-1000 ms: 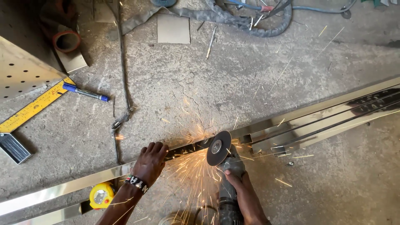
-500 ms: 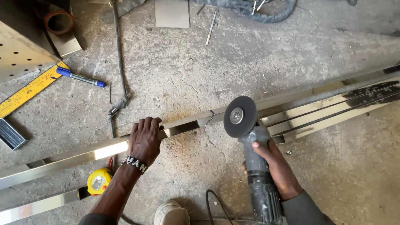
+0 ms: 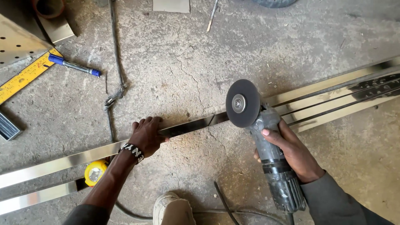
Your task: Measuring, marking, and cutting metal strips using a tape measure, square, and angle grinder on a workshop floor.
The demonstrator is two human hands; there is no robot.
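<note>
Grinder point(image 3: 273, 160): grey body, dark round disc point(image 3: 242, 103) at its far end, held in the right hand point(image 3: 293, 152). Fingers wrapped tight around the body, thumb along its left side. Disc tilted up, facing the camera, over the tube without clear contact; whether it touches cannot be told. Cord point(image 3: 225, 206) trails from the near end across the floor.

Tube point(image 3: 187, 128): long polished steel square section, lying on the concrete floor point(image 3: 183, 71), running from near left to far right. A diagonal cut line shows in it just left of the disc.

Left hand point(image 3: 146, 135): palm down on the tube, fingers spread over its far edge, pressing it to the floor. Black-and-white beaded band point(image 3: 133, 152) on the wrist.

Further tubes point(image 3: 341, 100): a bundle of the same stock, far right, lying side by side along the first. One more length point(image 3: 37, 198) at the near left, parallel to the first.

Tape measure point(image 3: 95, 173): yellow case, on the floor just beside the left forearm, between the two left lengths.

Pen point(image 3: 74, 66): blue cap, grey barrel, far left, its end touching a yellow rule point(image 3: 25, 77).

Perforated sheet point(image 3: 16, 41): pale metal, far left corner, beside the rule.

Cable point(image 3: 114, 89): dark, knotted, running from the far edge down toward the tube.

Shoe point(image 3: 173, 208): pale, at the near edge, between the arms.
</note>
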